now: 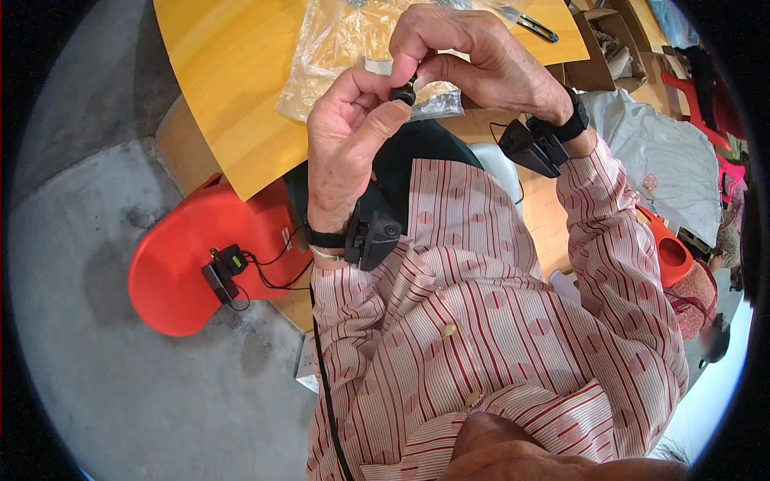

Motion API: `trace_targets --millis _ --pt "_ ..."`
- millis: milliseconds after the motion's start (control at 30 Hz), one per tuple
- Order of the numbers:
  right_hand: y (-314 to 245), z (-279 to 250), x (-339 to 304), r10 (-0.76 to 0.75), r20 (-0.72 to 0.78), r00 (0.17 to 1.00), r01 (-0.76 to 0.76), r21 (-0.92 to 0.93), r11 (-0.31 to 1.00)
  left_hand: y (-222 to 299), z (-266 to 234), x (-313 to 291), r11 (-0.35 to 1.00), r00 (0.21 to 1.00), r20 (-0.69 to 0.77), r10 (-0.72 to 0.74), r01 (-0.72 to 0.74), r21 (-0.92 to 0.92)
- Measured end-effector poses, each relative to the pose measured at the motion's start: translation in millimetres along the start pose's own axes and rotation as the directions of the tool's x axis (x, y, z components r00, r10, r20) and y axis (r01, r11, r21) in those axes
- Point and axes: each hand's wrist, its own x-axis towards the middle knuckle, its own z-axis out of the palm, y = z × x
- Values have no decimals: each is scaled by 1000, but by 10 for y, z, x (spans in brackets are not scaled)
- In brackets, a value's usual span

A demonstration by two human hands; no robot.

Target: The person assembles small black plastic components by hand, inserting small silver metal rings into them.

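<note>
A small black round part (403, 95) sits pinched between the thumb and fingers of my left hand (353, 128), near the table's front edge. Close against it, my right hand (473, 60) has thumb and forefinger pressed together at the part's upper end. What exactly the right fingertips grip is too small to make out. Under and behind both hands lies a clear plastic bag (329, 60), crinkled, on the yellow table (233, 88). Each wrist wears a black strap with a small black camera box.
A box cutter (536, 29) lies on the table beyond my right hand. At the left stands a red stool (172, 272) with small black devices and cables on it. An open cardboard box (613, 48) and a white plastic bag (658, 152) are at the right.
</note>
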Motion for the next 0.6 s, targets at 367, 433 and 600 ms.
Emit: trace_targets --millis 367,433,600 --pt "91 22 16 -113 10 994 114 -55 992 8 -97 6 962 980 140 -144 172 -214" --pt "78 17 27 -144 26 989 146 -89 985 12 -93 4 960 979 144 -143 172 -219" --pt "123 45 8 -150 38 988 154 -165 974 -13 -95 5 980 985 101 -137 150 -134"
